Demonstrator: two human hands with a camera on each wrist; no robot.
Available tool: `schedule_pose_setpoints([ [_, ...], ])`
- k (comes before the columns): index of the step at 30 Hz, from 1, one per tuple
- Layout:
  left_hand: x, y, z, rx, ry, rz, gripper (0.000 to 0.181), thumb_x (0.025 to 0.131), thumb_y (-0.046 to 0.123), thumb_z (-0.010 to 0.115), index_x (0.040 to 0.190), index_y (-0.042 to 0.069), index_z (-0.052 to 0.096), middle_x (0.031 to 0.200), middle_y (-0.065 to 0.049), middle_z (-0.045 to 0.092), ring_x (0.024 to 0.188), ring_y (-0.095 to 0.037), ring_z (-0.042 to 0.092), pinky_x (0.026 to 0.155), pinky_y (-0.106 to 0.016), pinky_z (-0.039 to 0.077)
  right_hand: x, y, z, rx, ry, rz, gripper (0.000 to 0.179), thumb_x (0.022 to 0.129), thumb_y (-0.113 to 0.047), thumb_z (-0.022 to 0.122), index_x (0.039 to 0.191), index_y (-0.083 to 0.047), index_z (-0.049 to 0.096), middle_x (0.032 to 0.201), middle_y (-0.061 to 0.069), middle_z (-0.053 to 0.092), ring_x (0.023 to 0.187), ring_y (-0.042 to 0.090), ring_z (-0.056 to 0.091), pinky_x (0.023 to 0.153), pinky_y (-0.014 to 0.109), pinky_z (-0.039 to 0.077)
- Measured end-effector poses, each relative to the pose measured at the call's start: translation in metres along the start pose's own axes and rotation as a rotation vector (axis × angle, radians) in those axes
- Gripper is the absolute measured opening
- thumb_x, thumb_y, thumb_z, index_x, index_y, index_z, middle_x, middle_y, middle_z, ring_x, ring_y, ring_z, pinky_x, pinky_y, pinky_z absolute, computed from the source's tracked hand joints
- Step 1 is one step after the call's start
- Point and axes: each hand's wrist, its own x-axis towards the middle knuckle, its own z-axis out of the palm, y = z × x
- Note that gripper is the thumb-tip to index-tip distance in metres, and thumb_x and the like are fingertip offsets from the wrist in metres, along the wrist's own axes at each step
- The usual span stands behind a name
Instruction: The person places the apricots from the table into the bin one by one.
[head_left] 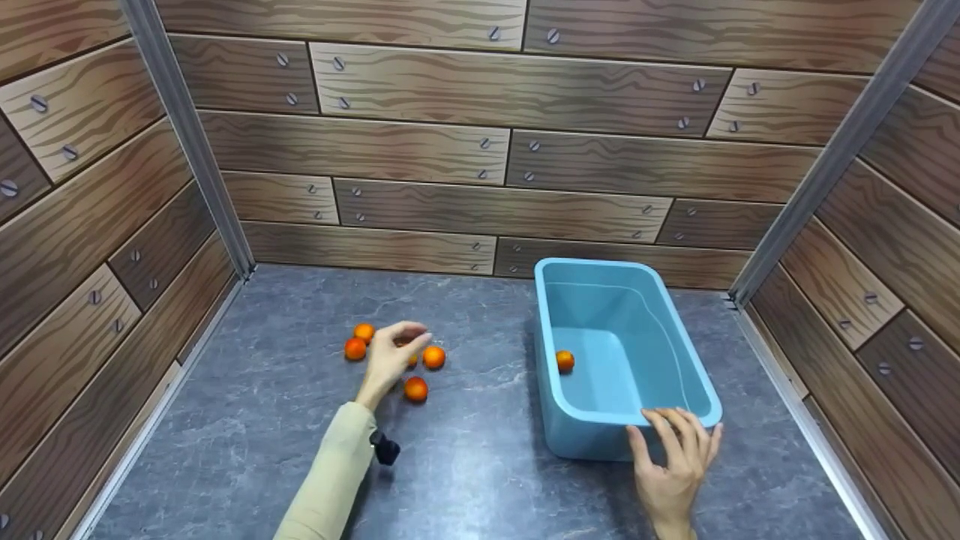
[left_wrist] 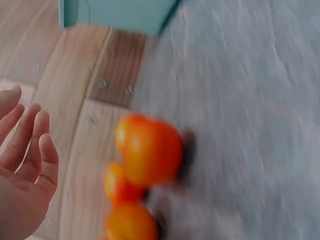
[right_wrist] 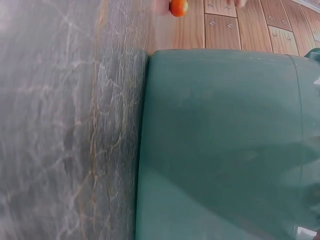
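Booth point(head_left: 75, 217): wood-print walls point(head_left: 420, 142), metal corner posts point(head_left: 198, 154), marbled surface point(head_left: 480, 465).

Tub, light blue, rectangular point(head_left: 589, 442): plastic, smooth, low sheen. Fruits, small, round, orange-red point(head_left: 433, 357): smooth, glossy skins. Tabletop, grey, marbled point(head_left: 480, 450): stone-look, pale-veined, softly reflective. Wall panels, brown, plank-patterned point(head_left: 420, 150): wood-look, bold grain and screw heads apparently printed, face flat. Corner strips, grey, straight point(head_left: 196, 150): metal-look, dull. Sleeve, pale cream, long point(head_left: 330, 465): cloth, matt. Wrist device, black, compact point(head_left: 385, 448): plastic-look.
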Motion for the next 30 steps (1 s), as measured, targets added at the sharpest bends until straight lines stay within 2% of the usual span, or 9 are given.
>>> schedule_pose_setpoints([
  [3, 0.002, -0.009, -0.014, 0.007, 0.048, -0.052, 0.021, 0.082, 0.013, 0.079, 0.099, 0.001, 0.074, 0.094, -0.013, 0.073, 0.084, -0.021, 0.065, 0.072, -0.018, 0.048, 0.0, 0.0, 0.0, 0.004, -0.005, 0.004, 0.034, 0.085, -0.039, 0.075, 0.1, -0.008, 0.076, 0.105, 0.017, 0.067, 0.117, 0.028, 0.05, 0.117, 0.064, 0.003],
  [6, 0.004, -0.014, -0.028, 0.01, 0.068, -0.108, 0.025, 0.083, 0.012, 0.079, 0.102, -0.002, 0.072, 0.099, -0.017, 0.071, 0.09, -0.025, 0.063, 0.074, -0.018, 0.048, 0.001, 0.0, -0.001, -0.002, -0.008, 0.01, 0.031, 0.084, -0.034, 0.077, 0.101, -0.009, 0.076, 0.106, 0.016, 0.067, 0.118, 0.026, 0.049, 0.117, 0.064, 0.003],
  [9, 0.005, -0.017, -0.041, 0.011, 0.089, -0.116, 0.025, 0.082, 0.006, 0.078, 0.102, -0.008, 0.07, 0.099, -0.025, 0.069, 0.087, -0.028, 0.061, 0.071, -0.019, 0.047, 0.002, 0.0, -0.001, -0.002, -0.008, 0.019, 0.028, 0.081, -0.029, 0.08, 0.101, -0.009, 0.076, 0.105, 0.016, 0.067, 0.118, 0.024, 0.05, 0.117, 0.064, 0.003],
  [12, 0.007, -0.025, -0.054, 0.022, 0.131, -0.083, 0.025, 0.079, -0.002, 0.078, 0.099, -0.013, 0.068, 0.096, -0.031, 0.067, 0.079, -0.027, 0.059, 0.067, -0.017, 0.045, 0.001, -0.001, -0.001, -0.006, -0.004, 0.02, 0.027, 0.08, -0.026, 0.082, 0.101, -0.01, 0.076, 0.105, 0.015, 0.067, 0.118, 0.023, 0.05, 0.117, 0.066, 0.003],
  [15, 0.009, -0.036, -0.066, 0.05, 0.18, -0.1, 0.025, 0.077, -0.002, 0.08, 0.099, -0.01, 0.07, 0.098, -0.029, 0.068, 0.081, -0.026, 0.059, 0.067, -0.015, 0.043, 0.001, 0.0, 0.0, -0.006, 0.005, 0.014, 0.028, 0.08, -0.029, 0.081, 0.1, -0.01, 0.076, 0.104, 0.015, 0.067, 0.117, 0.023, 0.05, 0.116, 0.066, 0.004],
  [17, 0.01, -0.044, -0.072, 0.093, 0.197, -0.138, 0.026, 0.077, 0.0, 0.081, 0.1, -0.005, 0.071, 0.102, -0.026, 0.068, 0.088, -0.028, 0.06, 0.071, -0.017, 0.043, 0.001, -0.001, 0.0, -0.006, 0.009, 0.011, 0.029, 0.081, -0.031, 0.08, 0.1, -0.01, 0.076, 0.104, 0.015, 0.068, 0.116, 0.024, 0.051, 0.116, 0.066, 0.004],
  [21, 0.01, -0.053, -0.082, 0.172, 0.173, -0.211, 0.03, 0.078, 0.004, 0.081, 0.105, -0.002, 0.07, 0.112, -0.023, 0.065, 0.103, -0.033, 0.056, 0.086, -0.03, 0.043, 0.001, 0.0, -0.001, -0.004, 0.004, 0.008, 0.031, 0.083, -0.035, 0.079, 0.1, -0.009, 0.076, 0.104, 0.016, 0.067, 0.116, 0.028, 0.051, 0.117, 0.065, 0.003],
  [24, 0.009, -0.057, -0.085, 0.189, 0.137, -0.252, 0.034, 0.079, 0.003, 0.08, 0.11, -0.003, 0.068, 0.117, -0.023, 0.063, 0.109, -0.035, 0.056, 0.094, -0.039, 0.043, 0.001, 0.0, -0.002, -0.006, -0.002, 0.007, 0.031, 0.083, -0.034, 0.079, 0.101, -0.008, 0.076, 0.105, 0.016, 0.067, 0.116, 0.03, 0.051, 0.117, 0.065, 0.003],
  [30, 0.007, -0.061, -0.087, 0.188, 0.099, -0.33, 0.034, 0.084, 0.001, 0.073, 0.118, 0.0, 0.065, 0.122, -0.022, 0.061, 0.112, -0.034, 0.058, 0.093, -0.039, 0.046, 0.001, 0.001, 0.0, 0.005, 0.013, -0.014, 0.038, 0.086, -0.043, 0.074, 0.1, -0.009, 0.076, 0.104, 0.016, 0.068, 0.113, 0.034, 0.051, 0.117, 0.065, 0.004],
])
